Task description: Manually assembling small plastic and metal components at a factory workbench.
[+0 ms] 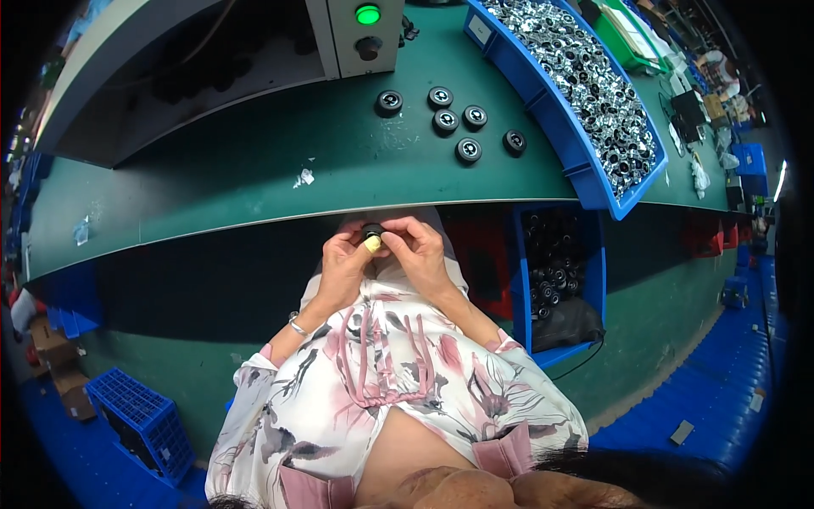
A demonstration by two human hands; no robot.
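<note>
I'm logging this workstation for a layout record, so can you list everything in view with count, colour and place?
small round part: one, black, held between both hands just below the bench edge
round parts on bench: six, black, loose on the green benchtop
long tray: one, blue, filled with shiny silver parts, right side of bench
control box: one, grey, with a lit green button, back of bench
bin under bench: one, blue, holding black parts, lower right
crate: one, blue, on the floor at lower left
left hand: yellow cover on the thumb, bracelet at the wrist, gripping the part
right hand: gripping the same part
</note>
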